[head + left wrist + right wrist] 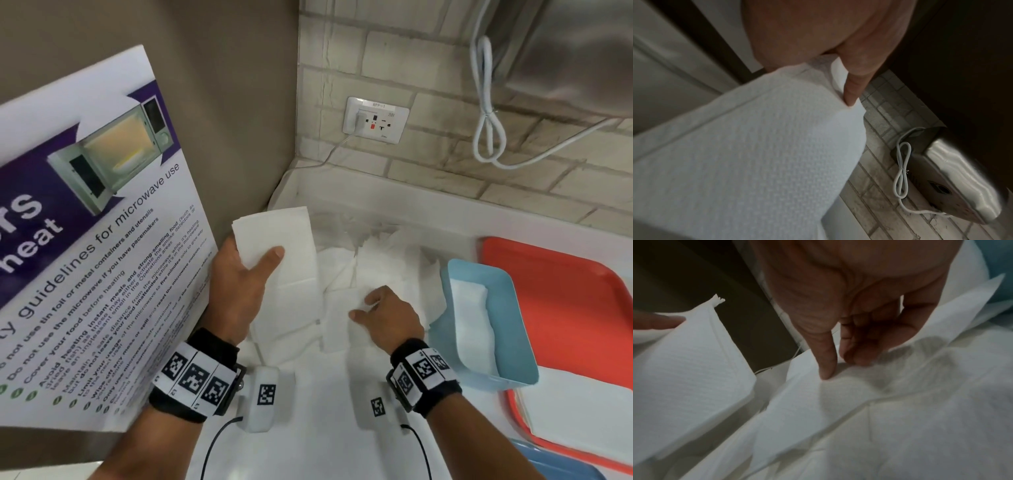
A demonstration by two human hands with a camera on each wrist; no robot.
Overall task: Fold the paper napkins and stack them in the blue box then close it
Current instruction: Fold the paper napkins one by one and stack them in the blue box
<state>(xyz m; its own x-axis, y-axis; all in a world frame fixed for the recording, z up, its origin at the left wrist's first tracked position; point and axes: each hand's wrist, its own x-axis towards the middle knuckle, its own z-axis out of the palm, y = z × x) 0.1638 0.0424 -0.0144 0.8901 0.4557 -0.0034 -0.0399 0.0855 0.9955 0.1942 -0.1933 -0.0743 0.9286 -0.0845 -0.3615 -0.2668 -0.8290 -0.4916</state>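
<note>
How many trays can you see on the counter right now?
2: an orange tray under the blue box, and a blue tray peeking out at the bottom right corner, mostly out of frame.

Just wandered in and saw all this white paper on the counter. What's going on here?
A person is sorting paper napkins at a counter. Their left hand holds one napkin lifted off the surface, thumb pinching it. Their right hand reaches down onto the loose napkin pile, fingertips pinching at a sheet. Just to the right sits the blue box, open, with some folded napkins already inside, resting partly on an orange tray.
</note>
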